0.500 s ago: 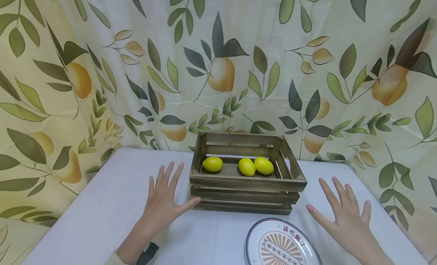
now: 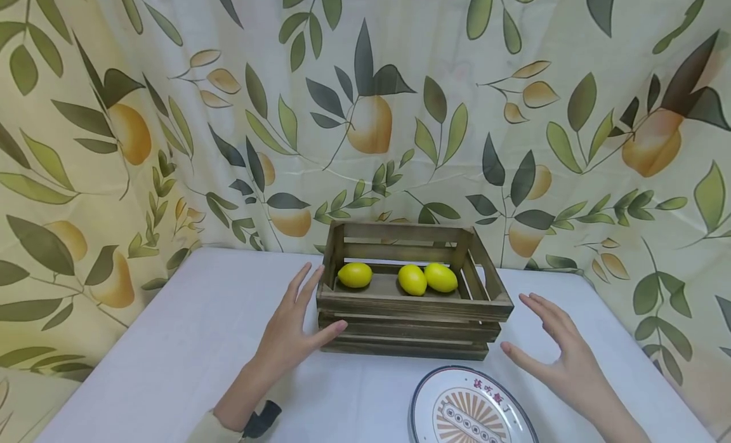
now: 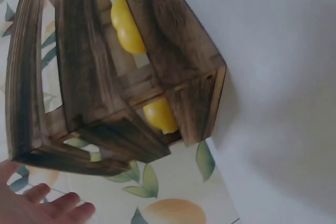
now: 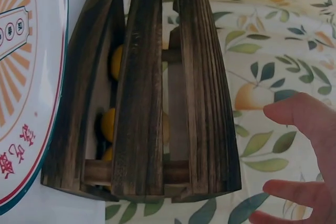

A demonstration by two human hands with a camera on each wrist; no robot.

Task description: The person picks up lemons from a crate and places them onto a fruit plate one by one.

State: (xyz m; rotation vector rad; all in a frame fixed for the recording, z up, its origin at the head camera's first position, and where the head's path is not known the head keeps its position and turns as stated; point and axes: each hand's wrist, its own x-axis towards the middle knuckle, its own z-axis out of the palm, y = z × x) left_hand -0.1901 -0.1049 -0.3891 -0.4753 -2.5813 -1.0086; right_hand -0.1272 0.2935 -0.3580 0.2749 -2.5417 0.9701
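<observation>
Brown slatted wood forms the crate (image 2: 408, 308), which stands upright on our white-covered worktop (image 2: 171, 341), one long side towards us. Inside lie three yellow fruits: a single lemon (image 2: 355, 275) near the left end, and a nearer lemon (image 2: 412, 280) close beside a farther lemon (image 2: 441, 277) towards the right.

Our left hand (image 2: 285, 341) is at the left end, its fingers parted and the thumb standing well away from them; it has hold of nothing, and we cannot tell whether any fingertip touches the wood. Our right hand (image 2: 571, 360) hovers off the right end with a gap showing, thumb and fingers wide apart, also holding nothing.

We judge the step in hand to be getting a two-sided hold on the crate. To do it well, we should bring the right hand in to match the left, meet both ends at the same height, and press evenly so the crate does not swivel. Laying our fingers flat along solid slats looks safer than poking them into the gaps. We should keep it level, as the fruit could roll, and stay clear of the printed plate (image 2: 468, 408) just in front.
</observation>
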